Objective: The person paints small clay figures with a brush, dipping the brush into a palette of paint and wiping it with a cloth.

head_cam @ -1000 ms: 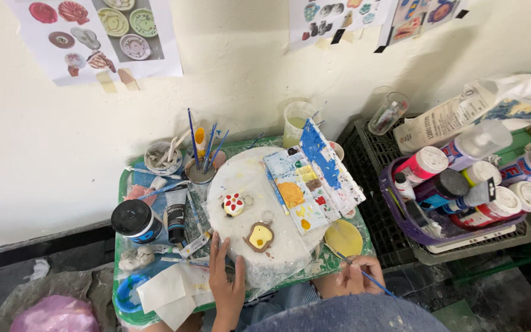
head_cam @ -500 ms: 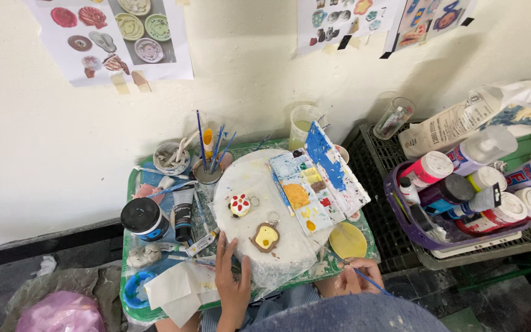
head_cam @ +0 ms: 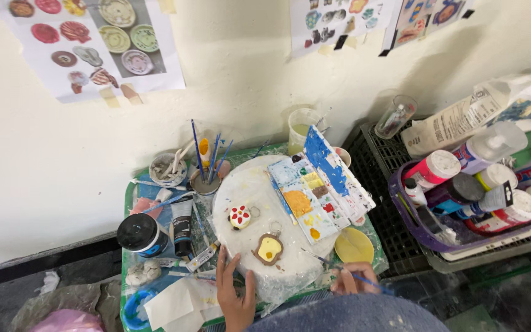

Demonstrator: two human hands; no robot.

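Nearest in, the left hand (head_cam: 233, 294) lies flat with fingers spread, gripping nothing, its fingertips on the near-left edge of the round white board (head_cam: 259, 203), while the right hand (head_cam: 353, 278) at the near-right edge pinches a thin blue paintbrush (head_cam: 339, 270) between closed fingers. Just beyond the hands a toast-shaped charm (head_cam: 269, 248) with a yellow centre sits on the board, a red-and-white spotted charm (head_cam: 239, 217) to its far left, a yellow dish (head_cam: 353, 246) to the right. Farther back, a paint-smeared palette (head_cam: 318, 184) leans open and a cup of brushes (head_cam: 204, 179) stands near the wall
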